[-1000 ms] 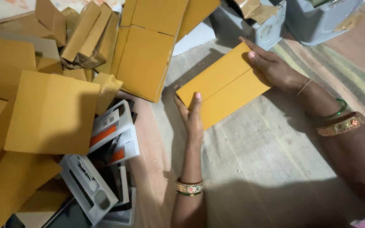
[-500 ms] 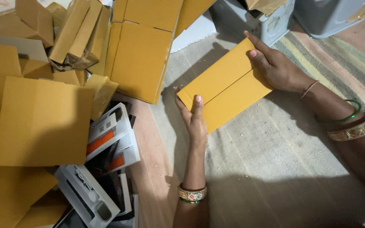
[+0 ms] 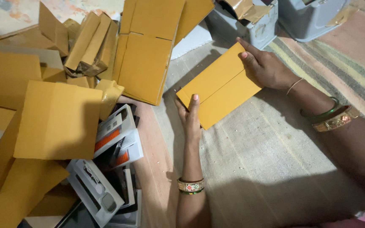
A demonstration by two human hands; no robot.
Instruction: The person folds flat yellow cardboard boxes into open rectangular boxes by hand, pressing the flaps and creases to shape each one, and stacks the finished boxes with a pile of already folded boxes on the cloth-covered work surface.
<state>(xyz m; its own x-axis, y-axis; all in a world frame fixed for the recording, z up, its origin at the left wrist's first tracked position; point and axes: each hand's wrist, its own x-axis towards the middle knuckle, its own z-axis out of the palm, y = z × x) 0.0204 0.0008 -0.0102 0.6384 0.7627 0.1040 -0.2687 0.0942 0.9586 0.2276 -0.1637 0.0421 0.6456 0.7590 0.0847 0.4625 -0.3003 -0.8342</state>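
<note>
holding flat yellow carton [image 3: 218, 86] between left hand [image 3: 189, 116], right hand [image 3: 267, 67].

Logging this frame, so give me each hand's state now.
Left hand: gripping the lower left edge of the flat yellow cardboard piece.
Right hand: holding the same piece at its upper right corner.

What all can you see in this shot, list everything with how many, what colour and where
flat cardboard piece: one, yellow-brown, centre, held at both ends above the mat
flattened cartons: many, yellow-brown, heaped at left and top
printed product boxes: several, white and grey with orange, lower left
plastic bins: two, grey-blue, top right
woven mat: one, beige with striped edge, centre and right
left hand: one, bangles at wrist, grip on the piece's lower-left edge
right hand: one, bangles at wrist, grip on its upper-right corner
</note>
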